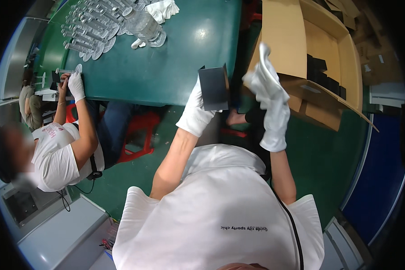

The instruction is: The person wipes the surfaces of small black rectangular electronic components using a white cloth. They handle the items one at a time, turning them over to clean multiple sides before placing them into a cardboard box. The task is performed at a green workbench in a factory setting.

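Observation:
My left hand [196, 113], in a white glove, grips a small black box [214, 89] just past the table's near edge. Flaps stick up at the box's top end, and most of the fingers are behind it. Off to the right, my right hand [276, 123] is raised between the table and a large carton, also gloved in white. From it a white cloth [264, 74] sticks up and out, slightly blurred. White glove and white cloth blend, so the single fingers are hard to make out.
The green table [166, 76] bears several clear plastic pieces with stems and round bases [92, 31], a clear jar [144, 27] and a white rag [163, 10]. An open carton [324, 45] with black boxes stands at right. A co-worker [58, 148] sits left by a red stool [141, 135].

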Tool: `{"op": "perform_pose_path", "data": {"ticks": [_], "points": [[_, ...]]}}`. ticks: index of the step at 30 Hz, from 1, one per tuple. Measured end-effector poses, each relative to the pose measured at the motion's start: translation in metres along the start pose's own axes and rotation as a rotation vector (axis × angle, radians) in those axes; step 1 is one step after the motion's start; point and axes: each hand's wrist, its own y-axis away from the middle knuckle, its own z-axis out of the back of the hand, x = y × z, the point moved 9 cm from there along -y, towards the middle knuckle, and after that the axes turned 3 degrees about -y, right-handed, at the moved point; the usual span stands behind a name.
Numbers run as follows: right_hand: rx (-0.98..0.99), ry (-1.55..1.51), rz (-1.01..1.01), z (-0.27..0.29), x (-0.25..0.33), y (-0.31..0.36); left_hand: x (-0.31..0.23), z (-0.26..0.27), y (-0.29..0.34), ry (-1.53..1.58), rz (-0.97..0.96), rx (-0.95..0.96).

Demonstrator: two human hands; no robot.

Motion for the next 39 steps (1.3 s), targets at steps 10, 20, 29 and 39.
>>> {"op": "perform_pose_path", "data": {"ticks": [10, 20, 29, 39], "points": [[0.312, -0.174, 0.236, -0.099, 0.057, 0.021, -0.011, -0.007, 0.018, -0.096, -0.167, -0.14], [-0.045, -0.763, -0.479, -0.041, -0.045, -0.002, -0.067, 0.022, 0.036, -0.897, -0.35, -0.606], [0.361, 0.447, 0.761, -0.176, 0.066, -0.05, -0.065, 0.091, 0.009, -0.889, -0.463, -0.471], [0.419, 0.142, 0.728, -0.124, 0.065, 0.006, -0.052, 0.056, 0.014, -0.521, -0.278, -0.446]]}}
